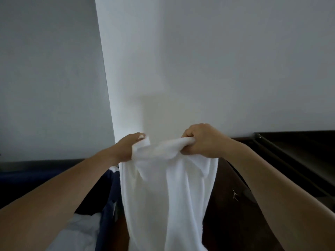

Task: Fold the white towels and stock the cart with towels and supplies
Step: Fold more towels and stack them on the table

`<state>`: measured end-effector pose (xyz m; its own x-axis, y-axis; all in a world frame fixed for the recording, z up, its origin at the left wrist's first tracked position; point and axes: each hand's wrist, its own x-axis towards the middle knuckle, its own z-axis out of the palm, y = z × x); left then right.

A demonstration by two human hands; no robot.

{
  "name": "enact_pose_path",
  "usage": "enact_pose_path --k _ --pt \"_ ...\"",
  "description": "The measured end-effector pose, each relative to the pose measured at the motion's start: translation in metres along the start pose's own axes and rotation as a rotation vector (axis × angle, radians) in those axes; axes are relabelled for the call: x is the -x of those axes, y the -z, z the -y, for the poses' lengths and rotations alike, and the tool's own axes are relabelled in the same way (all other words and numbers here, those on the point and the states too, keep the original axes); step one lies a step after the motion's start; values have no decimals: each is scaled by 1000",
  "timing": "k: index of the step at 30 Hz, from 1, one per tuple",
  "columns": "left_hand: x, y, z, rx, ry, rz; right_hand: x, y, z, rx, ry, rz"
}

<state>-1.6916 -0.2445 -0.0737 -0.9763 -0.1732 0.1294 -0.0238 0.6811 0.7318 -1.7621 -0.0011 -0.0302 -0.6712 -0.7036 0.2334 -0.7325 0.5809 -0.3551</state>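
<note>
Two hands: both are raised in front of the wall (217, 60), close together at the top edge of one white towel (168, 187).
Left hand (129, 147): fingers are curled round a bunched bit of the top edge, with the thumb tip showing above the cloth.
Right hand (201, 142): closed in a fist over a gathered roll of the same edge, knuckles up.
Towel position: held in the air, it hangs straight down from the two grips in loose vertical folds. Its lower end runs out of view, so I cannot tell whether it touches anything.
Between the grips: a short slack stretch sags a little.
Handling: likely light, soft and floppy terry. It will not keep a shape by itself, and it should not slip much in a firm pinch.
Where to hold: best at the two top corners, I judge, drawn apart so the edge goes taut. Both grips look to be on bunched cloth rather than clean corners.
Step in hand: probably shaking the towel out or finding its edge, ahead of a first fold.
Bin (107, 214): dark blue cloth at lower left, with more white linen (81, 230) inside.
Surface (299, 160): dark, to the right, below the wall.
</note>
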Motion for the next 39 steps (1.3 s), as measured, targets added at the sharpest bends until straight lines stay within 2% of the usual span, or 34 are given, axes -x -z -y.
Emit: enact_pose_path --k 2,4,6,12,17,22,24,27,31,35,37,39 --pt "3 -5 -15 -32 -35 -3 -2 -6 -8 73 -77 88" --pt "7 -10 -28 104 -88 8 0 -12 -11 42 -114 74" --pt "10 -20 -36 201 -104 91 -2 -15 -9 20 -128 42" --pt "23 -51 -48 157 -145 315 -3 -17 -5 -73 -143 -34" --pt "25 -63 -47 189 -107 251 -2 -18 -11 -95 -211 -107" --pt "27 -67 -45 -13 -158 248 -5 -20 -12 -158 -233 -125" --pt "26 -65 -45 -91 -163 190 -4 -18 -13 -212 -210 -114" --pt "19 -47 -45 -151 -186 -17 0 -17 -26 -340 -156 -28" --pt "10 -18 -58 34 -197 -292 12 -43 -53 -648 -211 156" --pt "5 5 -65 175 -223 -464 24 -84 -70 -935 -309 197" --pt "2 13 -59 196 -200 -520 24 -84 -78 -876 -349 126" --pt "-2 17 -43 141 -121 -546 17 -60 -81 -713 -351 -122"
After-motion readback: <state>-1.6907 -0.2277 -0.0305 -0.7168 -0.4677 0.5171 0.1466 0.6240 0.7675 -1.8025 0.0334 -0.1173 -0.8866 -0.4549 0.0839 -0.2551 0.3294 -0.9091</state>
